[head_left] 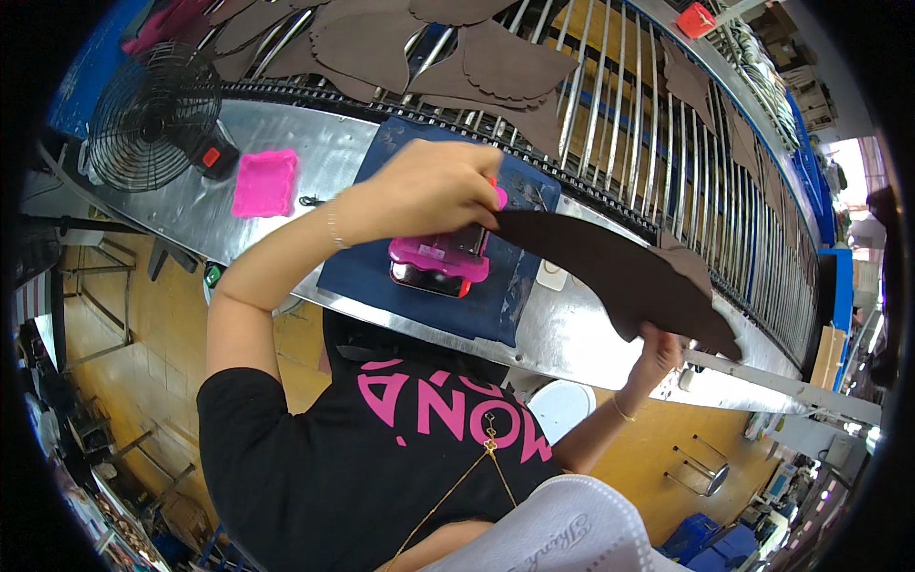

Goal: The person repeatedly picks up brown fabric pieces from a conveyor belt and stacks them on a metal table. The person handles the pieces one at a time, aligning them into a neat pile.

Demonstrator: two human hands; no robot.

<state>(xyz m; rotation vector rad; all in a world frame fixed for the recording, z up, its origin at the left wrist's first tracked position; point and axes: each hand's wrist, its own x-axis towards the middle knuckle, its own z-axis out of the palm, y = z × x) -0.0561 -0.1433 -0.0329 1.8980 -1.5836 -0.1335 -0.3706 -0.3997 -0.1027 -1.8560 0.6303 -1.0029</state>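
A long, dark brown cut piece (610,272), perhaps leather, stretches between my two hands above the metal bench, with one scalloped end. My left hand (443,186) is closed, pinching its left tip over the dark blue mat (381,296). Lower on the right, my right hand (656,357) is closed on the piece's near edge by the scalloped end. Beneath my left hand, a bright pink, wavy-edged object (443,255) with black and red parts lies on the mat, partly hidden by that hand.
Beyond the bench runs a conveyor of metal bars (610,105) bearing several brown cut pieces (357,57). A black wire fan (152,119) stands at the left, near a pink square tray (265,183). A white round stool (562,410) is below the bench.
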